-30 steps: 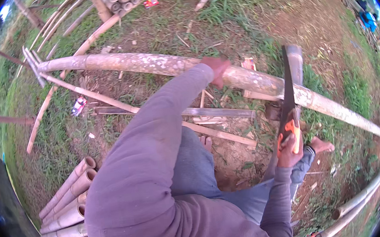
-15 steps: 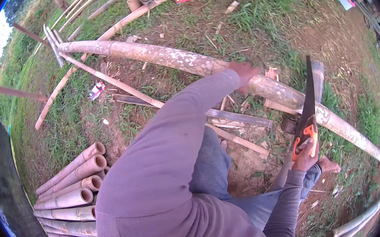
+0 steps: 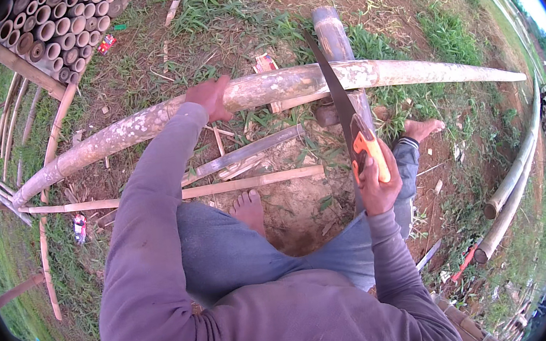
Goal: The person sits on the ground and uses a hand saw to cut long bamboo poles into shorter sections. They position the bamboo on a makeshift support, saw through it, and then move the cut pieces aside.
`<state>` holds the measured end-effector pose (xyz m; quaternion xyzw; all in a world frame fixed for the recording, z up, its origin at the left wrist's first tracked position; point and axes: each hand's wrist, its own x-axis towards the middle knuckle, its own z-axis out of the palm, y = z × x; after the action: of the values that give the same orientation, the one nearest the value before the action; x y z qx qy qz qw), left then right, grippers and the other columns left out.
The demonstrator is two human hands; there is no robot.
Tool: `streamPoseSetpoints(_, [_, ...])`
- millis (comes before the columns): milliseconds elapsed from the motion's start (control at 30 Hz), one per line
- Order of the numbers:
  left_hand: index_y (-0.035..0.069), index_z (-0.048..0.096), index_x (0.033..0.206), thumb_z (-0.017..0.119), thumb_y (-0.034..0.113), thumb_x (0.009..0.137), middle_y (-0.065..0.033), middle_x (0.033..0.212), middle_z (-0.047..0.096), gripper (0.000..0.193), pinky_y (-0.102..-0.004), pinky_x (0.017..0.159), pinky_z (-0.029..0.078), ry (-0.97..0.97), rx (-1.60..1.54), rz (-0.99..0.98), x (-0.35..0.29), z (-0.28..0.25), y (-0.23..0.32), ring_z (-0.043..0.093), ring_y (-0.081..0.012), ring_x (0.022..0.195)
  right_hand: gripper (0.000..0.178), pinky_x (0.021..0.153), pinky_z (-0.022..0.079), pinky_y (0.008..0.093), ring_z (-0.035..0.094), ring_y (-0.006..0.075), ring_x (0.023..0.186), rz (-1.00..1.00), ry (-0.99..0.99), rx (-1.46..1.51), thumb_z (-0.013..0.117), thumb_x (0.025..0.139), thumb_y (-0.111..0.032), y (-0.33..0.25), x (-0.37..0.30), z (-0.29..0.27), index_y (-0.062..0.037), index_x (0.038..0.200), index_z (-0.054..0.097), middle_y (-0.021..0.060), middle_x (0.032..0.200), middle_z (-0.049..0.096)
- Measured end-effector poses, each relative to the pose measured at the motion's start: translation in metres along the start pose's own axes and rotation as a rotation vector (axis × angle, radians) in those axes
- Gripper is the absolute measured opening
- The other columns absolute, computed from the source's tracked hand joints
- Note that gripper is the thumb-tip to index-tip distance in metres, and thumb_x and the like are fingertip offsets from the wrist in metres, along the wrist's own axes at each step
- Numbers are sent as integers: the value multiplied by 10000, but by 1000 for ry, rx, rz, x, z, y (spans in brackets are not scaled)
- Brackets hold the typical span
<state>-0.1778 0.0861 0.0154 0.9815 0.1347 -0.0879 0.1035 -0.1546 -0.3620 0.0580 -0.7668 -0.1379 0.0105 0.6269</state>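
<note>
A long mottled bamboo pole (image 3: 271,88) stretches across in front of me, from the far left to the right. My left hand (image 3: 210,100) is closed over it, left of its middle. In my right hand (image 3: 380,186) is a handsaw (image 3: 340,100), gripped by its orange handle, with the dark blade pointing away from me. The blade crosses the pole where a thicker bamboo support (image 3: 333,36) lies beneath; whether the teeth touch the pole I cannot tell. My bare foot (image 3: 423,128) is beside the support's near end.
Split bamboo pieces (image 3: 245,155) and a thin bamboo strip (image 3: 254,182) lie on the ground between my left foot and the pole. Stacked bamboo (image 3: 61,26) stands at the far left. Two bamboo poles (image 3: 511,189) and a red-handled tool (image 3: 465,261) lie to the right.
The view has swung to the right, so the pole now looks more level. My left hand still rests on the pole, and the saw stays across it in my right hand.
</note>
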Motion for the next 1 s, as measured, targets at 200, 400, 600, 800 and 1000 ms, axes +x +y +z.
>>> streamPoseSetpoints(200, [139, 494, 1451, 960, 381, 652, -202, 1247, 674, 956, -524, 983, 549, -66, -37, -46, -6, 7, -6, 683, -423, 1145, 482, 917, 652, 351, 690, 247, 1197, -33, -68, 105, 647, 1077, -115, -6, -62, -47, 77, 1498, 514, 183, 1385, 653])
streamPoseSetpoints(400, [130, 511, 1388, 956, 399, 669, -201, 1205, 695, 887, -530, 969, 560, -62, -27, -9, 7, -8, 11, 700, -436, 1111, 403, 687, 518, 245, 603, 86, 855, -50, 8, 76, 684, 1067, -130, 21, 87, 42, 17, 1437, 625, 49, 1072, 692])
streamPoseSetpoints(600, [123, 518, 1357, 955, 396, 674, -198, 1163, 705, 856, -537, 957, 564, -36, -21, -48, -11, 0, -5, 710, -441, 1084, 469, 942, 618, 326, 676, 245, 1220, -110, -57, 15, 656, 1064, -103, 22, -42, -31, 93, 1475, 545, 180, 1376, 657])
streamPoseSetpoints(800, [136, 508, 1431, 949, 373, 640, -200, 1201, 687, 936, -526, 954, 553, -22, -46, -17, 1, 8, -4, 692, -437, 1103, 482, 947, 608, 320, 675, 261, 1251, 53, 23, 270, 677, 1050, -122, 38, -32, -14, 105, 1459, 558, 209, 1392, 662])
streamPoseSetpoints(1000, [129, 519, 1346, 952, 384, 673, -184, 1195, 709, 840, -531, 976, 552, -75, -19, -34, 0, -8, 6, 698, -427, 1131, 435, 817, 610, 268, 680, 135, 1033, 2, 20, 151, 703, 1040, -69, 33, 79, 57, 51, 1448, 612, 123, 1287, 702])
